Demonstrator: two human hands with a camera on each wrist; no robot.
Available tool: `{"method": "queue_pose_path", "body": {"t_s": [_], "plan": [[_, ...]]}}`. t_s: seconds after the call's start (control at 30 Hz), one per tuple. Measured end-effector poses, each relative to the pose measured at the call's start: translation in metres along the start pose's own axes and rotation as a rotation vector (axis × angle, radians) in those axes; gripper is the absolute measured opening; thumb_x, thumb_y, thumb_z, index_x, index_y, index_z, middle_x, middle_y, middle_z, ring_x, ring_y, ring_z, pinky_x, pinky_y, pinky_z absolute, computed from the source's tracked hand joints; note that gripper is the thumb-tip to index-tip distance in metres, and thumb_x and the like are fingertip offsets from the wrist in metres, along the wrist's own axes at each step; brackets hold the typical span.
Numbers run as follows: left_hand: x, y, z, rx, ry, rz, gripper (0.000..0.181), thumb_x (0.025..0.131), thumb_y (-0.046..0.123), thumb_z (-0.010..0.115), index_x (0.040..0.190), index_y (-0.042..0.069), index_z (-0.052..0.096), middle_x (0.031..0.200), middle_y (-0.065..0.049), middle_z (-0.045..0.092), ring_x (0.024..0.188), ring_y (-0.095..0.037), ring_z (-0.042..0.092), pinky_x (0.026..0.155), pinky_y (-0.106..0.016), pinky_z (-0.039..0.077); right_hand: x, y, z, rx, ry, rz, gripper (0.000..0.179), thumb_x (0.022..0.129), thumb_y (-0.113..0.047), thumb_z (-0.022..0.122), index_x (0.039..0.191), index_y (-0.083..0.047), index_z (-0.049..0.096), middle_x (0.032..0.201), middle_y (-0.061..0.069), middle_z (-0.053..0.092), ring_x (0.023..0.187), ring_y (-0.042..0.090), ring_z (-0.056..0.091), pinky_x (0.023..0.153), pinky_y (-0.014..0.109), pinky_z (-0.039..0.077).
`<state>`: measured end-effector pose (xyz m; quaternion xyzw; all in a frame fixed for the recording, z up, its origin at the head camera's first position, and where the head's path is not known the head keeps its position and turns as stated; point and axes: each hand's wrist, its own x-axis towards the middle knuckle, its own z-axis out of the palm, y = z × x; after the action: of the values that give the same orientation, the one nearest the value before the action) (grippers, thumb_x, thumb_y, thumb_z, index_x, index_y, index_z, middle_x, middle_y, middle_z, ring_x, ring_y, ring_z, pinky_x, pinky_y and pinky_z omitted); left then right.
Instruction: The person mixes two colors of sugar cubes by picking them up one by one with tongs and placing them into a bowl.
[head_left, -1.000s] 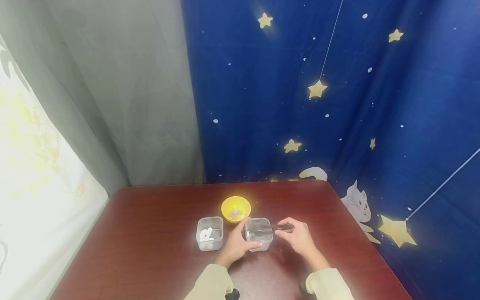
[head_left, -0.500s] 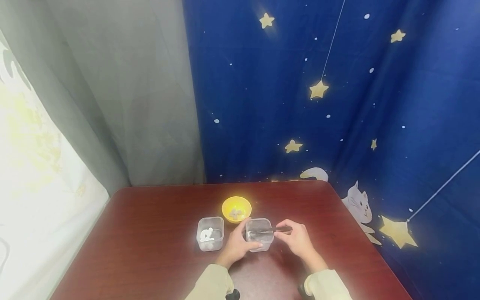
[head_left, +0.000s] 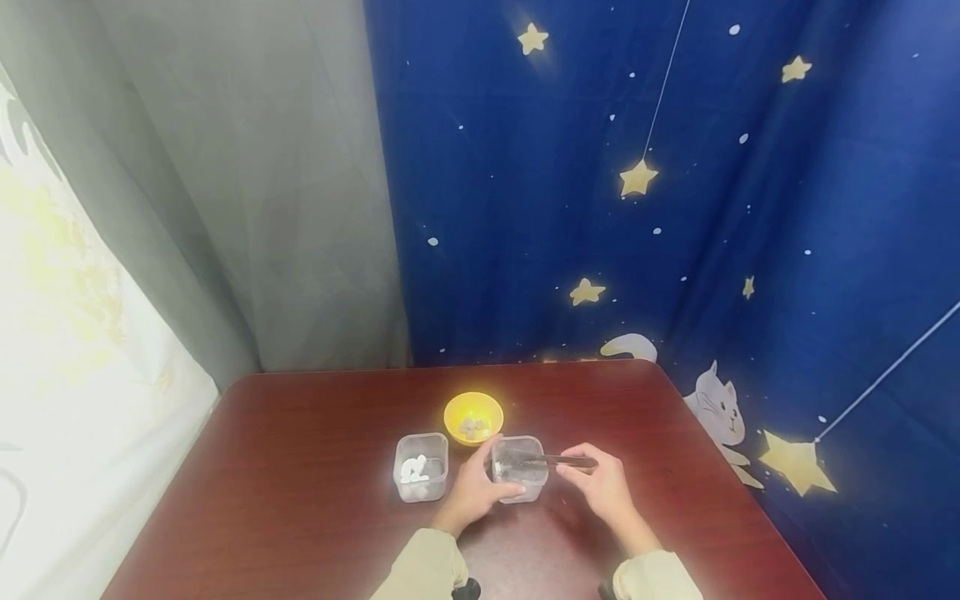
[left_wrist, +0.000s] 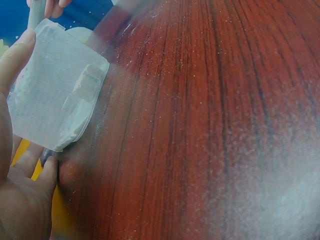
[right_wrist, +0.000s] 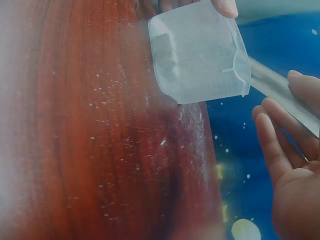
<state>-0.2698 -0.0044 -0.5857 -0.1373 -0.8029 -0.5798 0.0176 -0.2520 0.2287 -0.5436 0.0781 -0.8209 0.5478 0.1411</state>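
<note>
My left hand [head_left: 471, 487] grips a clear plastic container [head_left: 531, 492] around its left side, the thumb lying across the near wall. In the left wrist view a pale block [left_wrist: 87, 82] and whitish residue show through the container's wall. My right hand [head_left: 602, 482] pinches the handle of a slim, dark-looking utensil [head_left: 561, 460], whose far end reaches over the rim into the container. Up close in the right wrist view, the utensil's handle [right_wrist: 277, 87] looks grey and flat; its working end is blurred behind the cloudy plastic.
Left of the hands stands a second clear container [head_left: 401, 490] with white pieces [head_left: 411, 471] in it. Behind the left hand is a yellow bowl [head_left: 452, 429] holding small pale chunks [head_left: 471, 427]. All stand on a dark red wooden table [head_left: 315, 467], with curtains behind.
The right hand and the utensil shifted slightly left, then back out to the right, with the utensil's end still inside the container. The left hand and its container stay nearly in place.
</note>
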Motion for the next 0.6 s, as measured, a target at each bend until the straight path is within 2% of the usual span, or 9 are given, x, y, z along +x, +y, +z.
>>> {"method": "queue_pose_path", "body": {"t_s": [0.1, 0.33, 0.47, 0.6], "plan": [[0.000, -0.001, 0.000, -0.005, 0.001, 0.003, 0.096, 0.067, 0.033, 0.089, 0.146, 0.009, 0.041, 0.141, -0.005, 0.052, 0.124, -0.021, 0.050, 0.106, -0.046, 0.036, -0.002, -0.001, -0.002, 0.062, 0.013, 0.056, 0.017, 0.076, -0.003, 0.081, 0.089, -0.009, 0.071, 0.086, 0.005, 0.072, 0.078, 0.014, 0.070, 0.067, 0.028, 0.056], [0.001, -0.002, 0.001, 0.010, 0.001, -0.007, 0.096, 0.067, 0.035, 0.088, 0.147, 0.010, 0.041, 0.141, -0.005, 0.052, 0.123, -0.020, 0.050, 0.105, -0.046, 0.036, -0.013, -0.028, -0.010, 0.144, 0.031, 0.072, 0.018, 0.079, 0.000, 0.077, 0.095, 0.004, 0.070, 0.087, 0.013, 0.072, 0.078, 0.012, 0.069, 0.066, 0.027, 0.055], [0.001, -0.003, 0.000, 0.016, 0.003, -0.011, 0.095, 0.067, 0.036, 0.088, 0.146, 0.011, 0.042, 0.141, -0.004, 0.052, 0.123, -0.021, 0.050, 0.106, -0.047, 0.035, -0.016, -0.029, -0.011, 0.204, 0.073, 0.098, 0.019, 0.079, 0.002, 0.077, 0.096, 0.006, 0.069, 0.085, 0.013, 0.072, 0.077, 0.012, 0.068, 0.067, 0.028, 0.055], [0.001, -0.002, 0.000, 0.017, 0.002, -0.008, 0.095, 0.067, 0.037, 0.088, 0.146, 0.012, 0.043, 0.141, -0.001, 0.051, 0.124, -0.020, 0.050, 0.106, -0.047, 0.034, -0.016, -0.021, -0.009, 0.285, 0.105, 0.133, 0.020, 0.079, 0.005, 0.075, 0.097, 0.010, 0.067, 0.082, 0.017, 0.071, 0.074, 0.015, 0.068, 0.068, 0.031, 0.056]]}}
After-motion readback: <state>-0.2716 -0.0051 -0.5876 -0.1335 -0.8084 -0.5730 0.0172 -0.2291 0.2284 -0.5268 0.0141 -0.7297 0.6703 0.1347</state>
